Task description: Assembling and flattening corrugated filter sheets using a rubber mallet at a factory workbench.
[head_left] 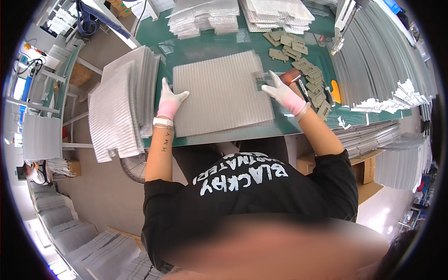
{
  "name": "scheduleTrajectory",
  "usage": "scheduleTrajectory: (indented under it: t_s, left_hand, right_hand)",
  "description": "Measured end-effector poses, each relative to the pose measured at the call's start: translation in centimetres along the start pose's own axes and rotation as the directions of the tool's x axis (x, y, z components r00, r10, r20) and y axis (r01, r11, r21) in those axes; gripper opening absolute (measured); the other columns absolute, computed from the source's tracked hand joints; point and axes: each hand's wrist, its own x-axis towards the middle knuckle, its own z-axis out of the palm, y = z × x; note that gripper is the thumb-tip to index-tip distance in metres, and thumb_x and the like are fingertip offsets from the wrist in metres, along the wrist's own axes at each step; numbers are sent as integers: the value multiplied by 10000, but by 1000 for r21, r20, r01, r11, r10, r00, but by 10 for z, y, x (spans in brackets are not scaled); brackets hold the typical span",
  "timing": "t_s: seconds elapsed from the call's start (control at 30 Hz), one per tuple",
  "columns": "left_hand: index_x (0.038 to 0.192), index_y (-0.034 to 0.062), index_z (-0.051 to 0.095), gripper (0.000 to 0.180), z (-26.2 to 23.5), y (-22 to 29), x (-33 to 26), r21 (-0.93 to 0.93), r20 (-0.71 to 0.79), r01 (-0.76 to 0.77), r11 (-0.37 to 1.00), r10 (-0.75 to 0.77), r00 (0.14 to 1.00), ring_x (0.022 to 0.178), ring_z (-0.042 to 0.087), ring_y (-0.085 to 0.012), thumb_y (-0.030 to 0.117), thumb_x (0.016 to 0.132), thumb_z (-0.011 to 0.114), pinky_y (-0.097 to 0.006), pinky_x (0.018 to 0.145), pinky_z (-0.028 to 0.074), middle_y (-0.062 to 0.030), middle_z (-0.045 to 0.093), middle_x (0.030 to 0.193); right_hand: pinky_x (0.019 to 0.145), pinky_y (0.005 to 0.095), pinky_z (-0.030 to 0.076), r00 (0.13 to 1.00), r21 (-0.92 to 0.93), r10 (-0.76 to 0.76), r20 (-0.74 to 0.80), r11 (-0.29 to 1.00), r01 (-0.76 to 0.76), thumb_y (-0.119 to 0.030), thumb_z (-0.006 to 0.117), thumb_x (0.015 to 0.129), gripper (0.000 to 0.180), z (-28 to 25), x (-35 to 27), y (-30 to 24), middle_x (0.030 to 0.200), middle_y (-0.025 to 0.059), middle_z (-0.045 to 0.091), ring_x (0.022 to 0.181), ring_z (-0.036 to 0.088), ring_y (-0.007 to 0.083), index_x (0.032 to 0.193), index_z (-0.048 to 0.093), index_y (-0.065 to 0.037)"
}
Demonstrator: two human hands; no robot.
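Note:
In front of me on the green table lies a squarish translucent sheet (219,93) with fine ribs and a notch in its right edge. My left hand (171,99), in a white and pink glove, is at its left edge, thumb spread from the fingers and reaching over the margin. My right hand (283,94), gloved alike, is beside the notch at the right edge with its fingers apart. Neither hand is closed round anything. Just beyond the right hand lies a mallet (291,76) with a brown head, its handle partly hidden by that hand.
Ribbed sheets lean in a stack (122,100) at the table's left edge. Two more piles (203,16) (277,15) lie at the back. Olive plastic plates (313,81) are scattered right, near a yellow piece (335,91). Long grey panels (378,60) fill the far right.

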Motion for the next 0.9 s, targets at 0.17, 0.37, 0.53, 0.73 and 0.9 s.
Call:
scheduleTrajectory:
  t_s: [0.17, 0.37, 0.53, 0.73, 0.9]
  left_hand:
    - [1546, 17, 246, 1004, -2, 29, -16, 631, -99, -147, 762, 266, 959, 1332, 456, -387, 292, 769, 819, -460, 1122, 387, -242, 497, 1397]
    - [1401, -12, 494, 764, 36, 78, 20, 577, 129, -668, 470, 756, 642, 1297, 498, -385, 412, 818, 747, -459, 1099, 395, -202, 524, 1407]
    - [1375, 22, 541, 775, 74, 69, 82, 702, 337, -527, 479, 428, 839, 1287, 521, -360, 601, 865, 612, -463, 1079, 411, -179, 529, 1420]
    - [1381, 111, 573, 839, 86, 99, 87, 760, 464, -466, 453, 124, 877, 1316, 519, -313, 723, 809, 612, -451, 1093, 408, -137, 559, 1393]
    - [1395, 40, 550, 877, 65, 90, 107, 690, 534, -465, 555, 44, 844, 1290, 547, -346, 704, 826, 614, -416, 1084, 419, -191, 595, 1368]
  right_hand:
    - [1056, 405, 444, 731, -619, -673, -113, 623, 479, -98, 701, 854, 573, 25, -69, -5, 1322, 208, 569, 1207, 581, 340, 1384, 509, 4]
    - [1015, 494, 438, 629, -753, -764, 142, 329, 570, -139, 817, 657, 579, 60, -108, -4, 1194, 130, 632, 1140, 579, 356, 1207, 644, -78]
    - [1097, 563, 350, 644, -827, -742, 184, 237, 510, -207, 821, 653, 671, 67, -85, 4, 1285, 123, 583, 1245, 511, 363, 1283, 601, -128]
    - [1097, 580, 352, 599, -812, -738, 310, 123, 571, -247, 817, 667, 638, 46, -82, 5, 1241, 83, 606, 1226, 536, 327, 1261, 603, -158]
    - [1071, 541, 401, 405, -772, -823, 399, -63, 632, -254, 804, 697, 483, 34, -75, 8, 1122, 30, 654, 1145, 594, 254, 1146, 652, -160]
